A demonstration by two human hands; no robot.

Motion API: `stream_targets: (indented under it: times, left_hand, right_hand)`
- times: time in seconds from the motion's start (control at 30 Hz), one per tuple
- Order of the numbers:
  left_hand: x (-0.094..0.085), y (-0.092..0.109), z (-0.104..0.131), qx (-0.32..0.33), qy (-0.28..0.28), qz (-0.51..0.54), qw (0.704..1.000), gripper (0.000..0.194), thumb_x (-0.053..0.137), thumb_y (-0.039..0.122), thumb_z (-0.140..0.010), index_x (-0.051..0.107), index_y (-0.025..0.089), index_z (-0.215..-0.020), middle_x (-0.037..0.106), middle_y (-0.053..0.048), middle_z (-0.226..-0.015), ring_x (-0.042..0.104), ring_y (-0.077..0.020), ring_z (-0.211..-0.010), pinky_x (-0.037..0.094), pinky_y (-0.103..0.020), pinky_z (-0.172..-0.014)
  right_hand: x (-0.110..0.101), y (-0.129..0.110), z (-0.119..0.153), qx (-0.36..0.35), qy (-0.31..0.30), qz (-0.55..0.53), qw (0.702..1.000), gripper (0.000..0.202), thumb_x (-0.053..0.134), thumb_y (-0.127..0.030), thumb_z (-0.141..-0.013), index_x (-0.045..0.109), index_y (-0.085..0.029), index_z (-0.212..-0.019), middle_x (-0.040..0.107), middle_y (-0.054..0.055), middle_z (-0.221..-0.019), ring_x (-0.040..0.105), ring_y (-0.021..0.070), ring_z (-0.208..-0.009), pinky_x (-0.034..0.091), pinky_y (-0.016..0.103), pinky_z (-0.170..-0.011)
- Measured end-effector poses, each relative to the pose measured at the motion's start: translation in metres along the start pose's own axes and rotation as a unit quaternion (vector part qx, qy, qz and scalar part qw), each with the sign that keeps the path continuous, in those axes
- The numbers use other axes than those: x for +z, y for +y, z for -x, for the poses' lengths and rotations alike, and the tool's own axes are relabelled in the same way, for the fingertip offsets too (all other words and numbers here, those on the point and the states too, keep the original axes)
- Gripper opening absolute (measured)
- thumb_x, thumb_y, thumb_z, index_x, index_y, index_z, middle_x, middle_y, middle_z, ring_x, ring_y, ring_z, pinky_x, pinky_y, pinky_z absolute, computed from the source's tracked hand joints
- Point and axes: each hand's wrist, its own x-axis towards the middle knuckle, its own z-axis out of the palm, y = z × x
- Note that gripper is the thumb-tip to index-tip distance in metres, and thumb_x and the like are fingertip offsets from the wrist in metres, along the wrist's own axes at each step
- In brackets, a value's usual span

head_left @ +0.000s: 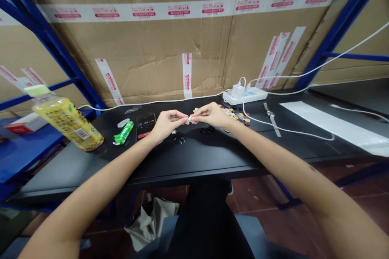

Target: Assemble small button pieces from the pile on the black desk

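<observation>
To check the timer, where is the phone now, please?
In the head view, the phone lies left of centre on the table, between the green pack and the left hand.

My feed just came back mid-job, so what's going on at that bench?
A person's left hand and right hand meet in front of them, both pinching one small white piece above the black table. A few black pieces lie loose near the hands, and a scatter of mixed small pieces lies beyond the right wrist, in front of the power strip. What the white piece is, I can't tell.
</observation>
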Motion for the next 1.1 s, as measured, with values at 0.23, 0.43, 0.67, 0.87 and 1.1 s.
stream_targets:
  times: [0.23,0.43,0.67,0.87,1.1]
  left_hand:
    - [0.001,0.001,0.000,0.003,-0.009,-0.011,1.000,0.033,0.078,0.036,-0.072,0.071,0.009,-0.090,0.075,-0.012,-0.086,0.071,-0.0225,-0.086,0.053,-0.039,-0.091]
    - [-0.001,0.000,-0.003,0.002,-0.014,-0.033,0.999,0.035,0.076,0.038,-0.074,0.072,0.010,-0.094,0.075,-0.011,-0.087,0.070,-0.0218,-0.086,0.053,-0.038,-0.090]
    - [-0.008,-0.007,-0.009,-0.003,0.031,-0.065,0.997,0.033,0.070,0.038,-0.079,0.071,0.013,-0.101,0.072,-0.010,-0.100,0.068,-0.0176,-0.083,0.053,-0.032,-0.081]
    - [-0.008,-0.005,-0.007,0.007,0.017,-0.087,0.996,0.027,0.069,0.036,-0.079,0.071,0.015,-0.096,0.072,-0.009,-0.101,0.066,-0.0160,-0.082,0.052,-0.031,-0.081]
    - [-0.005,-0.002,-0.006,0.014,0.003,-0.109,0.994,0.030,0.067,0.039,-0.080,0.070,0.014,-0.095,0.070,-0.007,-0.088,0.064,-0.0160,-0.080,0.051,-0.033,-0.083]
  right_hand:
    - [0.002,-0.003,0.000,-0.009,-0.006,0.013,1.000,0.039,0.079,-0.042,-0.065,0.076,-0.012,-0.090,0.075,0.010,-0.084,0.071,0.0191,-0.079,0.057,0.035,-0.081]
    - [0.001,-0.009,0.000,-0.008,-0.019,0.033,0.999,0.040,0.077,-0.040,-0.068,0.073,-0.011,-0.094,0.074,0.010,-0.085,0.070,0.0177,-0.077,0.057,0.034,-0.080]
    - [-0.032,-0.006,-0.001,-0.059,0.060,0.360,0.929,0.016,0.062,-0.022,-0.076,0.070,-0.013,-0.086,0.070,0.007,-0.080,0.063,0.0143,-0.071,0.051,0.026,-0.070]
    - [-0.062,-0.004,0.004,-0.012,0.084,0.610,0.788,0.018,0.052,-0.018,-0.075,0.070,-0.015,-0.075,0.069,0.008,-0.079,0.063,0.0209,-0.077,0.044,0.034,-0.078]
    - [-0.044,-0.001,0.001,-0.047,0.061,0.553,0.829,0.036,0.048,-0.022,-0.083,0.069,-0.013,-0.112,0.068,0.010,-0.116,0.064,0.0224,-0.106,0.046,0.033,-0.095]
